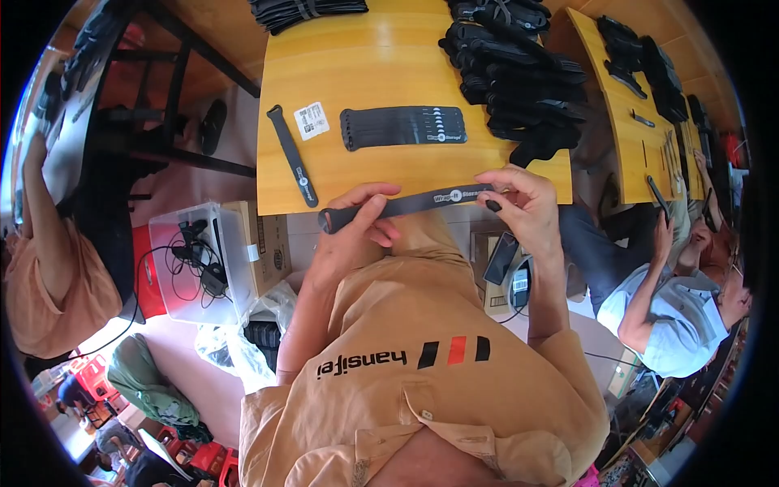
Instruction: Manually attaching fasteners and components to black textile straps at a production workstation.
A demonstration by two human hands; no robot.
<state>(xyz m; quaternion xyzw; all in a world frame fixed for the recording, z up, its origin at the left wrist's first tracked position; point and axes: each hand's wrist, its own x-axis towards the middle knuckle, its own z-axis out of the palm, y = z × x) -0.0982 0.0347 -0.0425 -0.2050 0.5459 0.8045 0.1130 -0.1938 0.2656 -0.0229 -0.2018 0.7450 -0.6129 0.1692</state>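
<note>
A black strap (410, 204) with a loop at one end and pale printing near the other stretches between my two hands, just off the near edge of the yellow wooden table (373, 174). My left hand (357, 226) pinches it close to the looped end. The printed end is between the thumb and fingers of my right hand (523, 204). Beyond them lies a row of overlapping black straps (385, 128), their loops at the left. Another single strap (293, 156) rests slantwise at the left, beside a white printed label (312, 120).
A heap of black straps (523, 77) covers the table's right side; another stack (304, 10) sits at the far left. Lower left stands a clear plastic bin (174, 268) with black cables, by a cardboard box (268, 243). At right, a co-worker (669, 316) holds a strap near another table (604, 89).
</note>
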